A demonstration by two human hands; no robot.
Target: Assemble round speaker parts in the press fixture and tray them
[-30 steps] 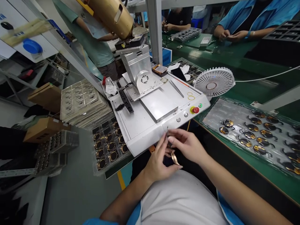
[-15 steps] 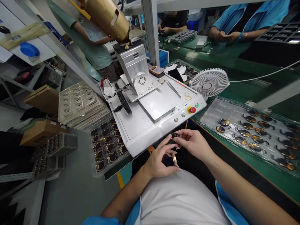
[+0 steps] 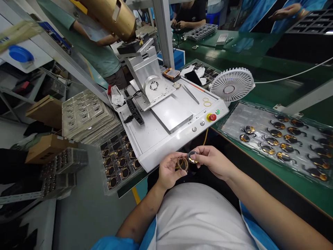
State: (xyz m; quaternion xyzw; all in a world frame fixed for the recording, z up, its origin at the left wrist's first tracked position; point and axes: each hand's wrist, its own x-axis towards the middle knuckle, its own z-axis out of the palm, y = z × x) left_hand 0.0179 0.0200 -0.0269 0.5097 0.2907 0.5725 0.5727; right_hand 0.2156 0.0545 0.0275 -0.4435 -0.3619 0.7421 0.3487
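My left hand (image 3: 169, 170) pinches a gold ring-shaped watch case (image 3: 182, 164) between thumb and fingers, its open middle facing me. Just to the right, my right hand (image 3: 211, 160) grips a round watch part (image 3: 193, 157) with a shiny face and a dark rim. The two parts are close together, side by side above my lap. In front of them stands the white machine base (image 3: 161, 152) with a red button (image 3: 212, 117). A clear tray (image 3: 229, 126) at the right holds several round parts with dark curled strips.
Another tray (image 3: 106, 180) with gold-rimmed round parts lies at the left of the machine. A white fan (image 3: 231, 85), tweezers (image 3: 191, 94) and two thin yellow rings (image 3: 207, 103) are farther back. Stacked clear trays (image 3: 85, 128) stand at the left. Co-workers sit across the green bench.
My left fingers have drawn in around the gold ring, which is turned more toward me. The round part in my right hand has tilted to show its shiny face.
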